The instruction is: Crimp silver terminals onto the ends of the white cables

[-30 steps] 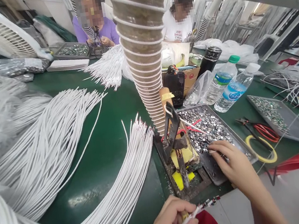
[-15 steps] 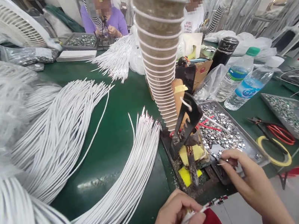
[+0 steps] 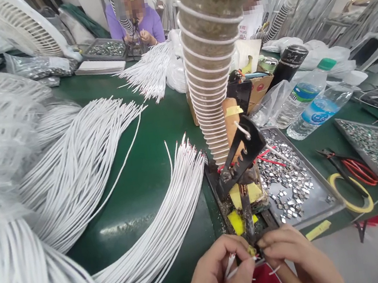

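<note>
Above the green counter's [image 3: 167, 121] near edge, the left hand [image 3: 224, 272] pinches wires [image 3: 230, 264] close to the iron [image 3: 246, 209] (right hand [image 3: 296, 256]: grip cannot be told), where slipping could, if hot, cause burns.

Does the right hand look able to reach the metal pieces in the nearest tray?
Probably yes: the right hand is near the tray, and nothing appears to block the nearer metal pieces.

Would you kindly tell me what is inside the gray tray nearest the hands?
The gray tray holds many small, shiny, metallic-looking pieces; whatever lies beneath the heap is covered.
</note>
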Demonstrator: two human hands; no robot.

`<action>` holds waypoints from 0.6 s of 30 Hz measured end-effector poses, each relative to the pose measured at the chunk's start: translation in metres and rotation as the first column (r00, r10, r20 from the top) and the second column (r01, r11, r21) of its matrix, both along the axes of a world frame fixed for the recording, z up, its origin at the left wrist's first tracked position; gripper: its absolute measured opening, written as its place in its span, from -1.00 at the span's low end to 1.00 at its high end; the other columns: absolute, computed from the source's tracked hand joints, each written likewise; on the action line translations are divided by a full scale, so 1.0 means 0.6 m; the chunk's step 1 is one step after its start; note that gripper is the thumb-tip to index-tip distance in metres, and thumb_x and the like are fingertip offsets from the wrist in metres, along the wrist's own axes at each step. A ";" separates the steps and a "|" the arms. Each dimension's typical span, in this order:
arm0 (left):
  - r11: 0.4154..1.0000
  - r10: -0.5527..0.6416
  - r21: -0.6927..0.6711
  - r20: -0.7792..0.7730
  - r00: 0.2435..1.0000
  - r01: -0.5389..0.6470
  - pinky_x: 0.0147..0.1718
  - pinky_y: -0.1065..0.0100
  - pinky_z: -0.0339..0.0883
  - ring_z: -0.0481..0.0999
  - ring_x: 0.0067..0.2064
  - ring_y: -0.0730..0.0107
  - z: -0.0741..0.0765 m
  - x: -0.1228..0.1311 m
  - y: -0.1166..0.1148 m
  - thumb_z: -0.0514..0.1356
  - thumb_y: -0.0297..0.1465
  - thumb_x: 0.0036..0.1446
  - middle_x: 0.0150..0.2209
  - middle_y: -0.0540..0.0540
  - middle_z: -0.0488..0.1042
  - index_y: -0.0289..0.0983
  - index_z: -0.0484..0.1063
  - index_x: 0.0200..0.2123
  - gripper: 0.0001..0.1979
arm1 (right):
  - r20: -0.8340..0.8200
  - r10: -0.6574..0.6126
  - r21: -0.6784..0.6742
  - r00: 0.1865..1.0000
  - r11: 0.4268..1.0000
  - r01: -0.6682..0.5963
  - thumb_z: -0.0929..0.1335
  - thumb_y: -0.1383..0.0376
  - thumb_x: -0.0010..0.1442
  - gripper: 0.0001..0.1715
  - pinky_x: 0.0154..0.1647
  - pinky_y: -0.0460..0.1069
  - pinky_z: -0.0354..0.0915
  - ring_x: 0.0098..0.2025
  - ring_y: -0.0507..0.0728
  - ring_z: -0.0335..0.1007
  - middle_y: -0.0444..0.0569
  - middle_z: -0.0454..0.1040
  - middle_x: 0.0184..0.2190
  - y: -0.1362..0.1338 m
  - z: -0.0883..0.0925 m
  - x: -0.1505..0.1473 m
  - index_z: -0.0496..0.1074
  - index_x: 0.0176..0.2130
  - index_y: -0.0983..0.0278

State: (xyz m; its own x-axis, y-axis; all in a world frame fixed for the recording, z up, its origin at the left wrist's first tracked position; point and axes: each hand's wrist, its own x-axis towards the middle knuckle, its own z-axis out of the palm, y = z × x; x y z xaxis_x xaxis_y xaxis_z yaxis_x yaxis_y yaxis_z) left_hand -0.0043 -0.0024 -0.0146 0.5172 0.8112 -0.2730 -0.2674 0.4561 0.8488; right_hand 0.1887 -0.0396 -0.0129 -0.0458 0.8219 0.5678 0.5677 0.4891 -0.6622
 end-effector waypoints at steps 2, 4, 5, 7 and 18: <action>1.000 0.000 -0.029 0.004 1.000 0.000 -0.19 0.38 0.28 0.37 -0.31 0.36 0.004 0.001 0.000 0.43 -0.03 0.21 -0.34 0.01 0.49 -0.24 0.53 -0.39 -0.60 | 0.050 0.023 0.013 0.999 1.000 -0.023 0.44 0.46 0.31 -0.78 -0.24 -0.07 0.58 -0.30 0.08 0.68 -0.03 0.70 -0.26 -0.003 -0.004 0.004 0.53 -0.08 0.20; 0.999 0.029 -0.041 0.015 0.999 -0.028 -0.19 0.40 0.30 0.36 -0.34 0.40 0.003 0.003 -0.002 0.45 -0.03 0.19 -0.37 0.03 0.48 -0.24 0.54 -0.39 -0.60 | 0.092 0.072 0.014 0.993 0.997 -0.074 0.45 0.50 0.28 -0.70 -0.25 -0.05 0.58 -0.29 0.10 0.69 -0.03 0.71 -0.23 -0.006 -0.010 0.008 0.52 -0.03 0.20; 0.998 0.046 -0.044 0.024 0.999 -0.045 -0.19 0.41 0.31 0.38 -0.34 0.40 0.002 0.004 -0.004 0.46 -0.04 0.18 -0.36 0.03 0.50 -0.25 0.55 -0.40 -0.60 | 0.105 0.085 0.015 0.991 0.996 -0.087 0.45 0.51 0.27 -0.67 -0.25 -0.05 0.58 -0.28 0.10 0.69 -0.03 0.71 -0.22 -0.009 -0.012 0.009 0.51 -0.02 0.20; 0.996 0.075 -0.053 0.038 0.996 -0.073 -0.17 0.43 0.33 0.47 -0.28 0.39 -0.002 0.006 -0.008 0.48 -0.06 0.16 -0.32 -0.01 0.55 -0.26 0.57 -0.40 -0.61 | 0.124 0.064 0.029 0.990 0.997 -0.068 0.46 0.52 0.24 -0.64 -0.27 -0.04 0.57 -0.27 0.10 0.68 -0.03 0.71 -0.22 -0.013 -0.016 0.008 0.51 -0.01 0.20; 0.989 0.136 -0.054 -0.011 0.991 -0.136 -0.12 0.45 0.41 0.57 -0.21 0.36 0.001 0.007 -0.001 0.51 -0.19 0.17 -0.27 -0.05 0.62 -0.26 0.60 -0.41 -0.71 | 0.204 -0.202 0.101 0.958 0.978 0.185 0.44 0.44 0.27 -0.81 -0.22 -0.03 0.61 -0.31 0.10 0.70 -0.06 0.68 -0.29 -0.027 -0.025 -0.009 0.52 -0.17 0.14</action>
